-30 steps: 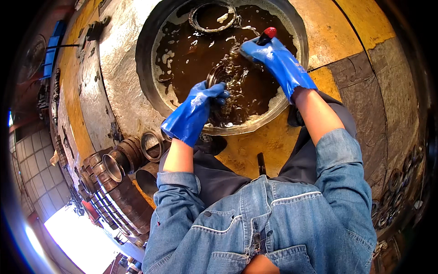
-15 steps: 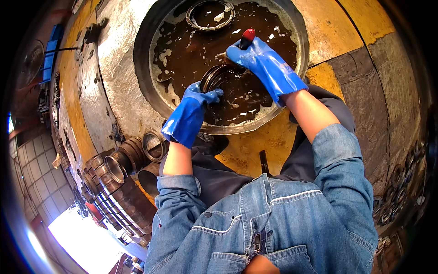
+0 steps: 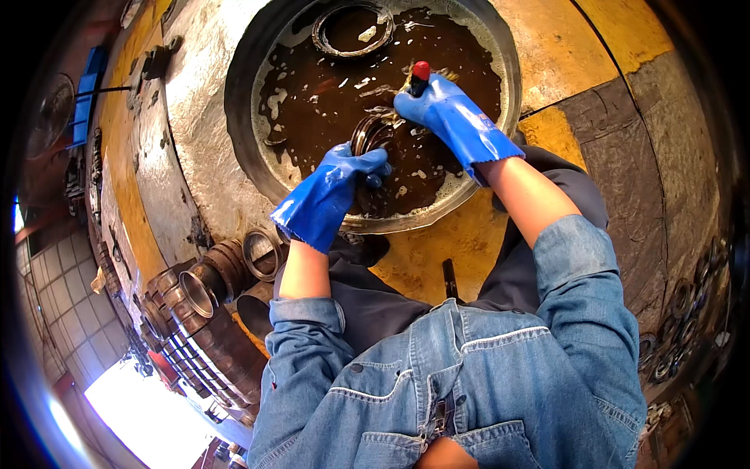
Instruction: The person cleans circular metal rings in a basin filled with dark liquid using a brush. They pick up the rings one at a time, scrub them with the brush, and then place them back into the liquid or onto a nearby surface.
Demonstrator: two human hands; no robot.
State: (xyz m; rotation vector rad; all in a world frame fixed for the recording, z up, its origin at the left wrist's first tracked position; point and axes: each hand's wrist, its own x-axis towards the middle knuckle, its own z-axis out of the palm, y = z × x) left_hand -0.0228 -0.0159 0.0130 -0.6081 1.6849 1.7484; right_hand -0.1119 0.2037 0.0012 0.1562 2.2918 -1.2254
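Note:
My left hand (image 3: 332, 180), in a blue rubber glove, is closed around a dark, wet metal ring with grooved sides (image 3: 366, 137), held tilted at the surface of the murky brown liquid. My right hand (image 3: 451, 113), gloved alike, grips a brush (image 3: 420, 72) by its black handle with a red end. The brush's working end is beside the ring and mostly hidden by the glove and splashes. Both hands are over a wide round basin (image 3: 511, 94) holding the foamy liquid. Another large metal ring (image 3: 319, 41) lies in it at the far side.
Stacked rusty metal rings and cylinders (image 3: 223, 266) stand on the left near my knee. More dark rings (image 3: 680, 301) lie in a pile at the right. Worn yellow and grey floor plates (image 3: 562, 47) surround the basin. A blue metal piece (image 3: 87, 94) is at the far left.
My right hand with the brush has shifted slightly down and right, its handle now more upright. The ring in my left hand has turned and sits a little lower. The liquid splashes more.

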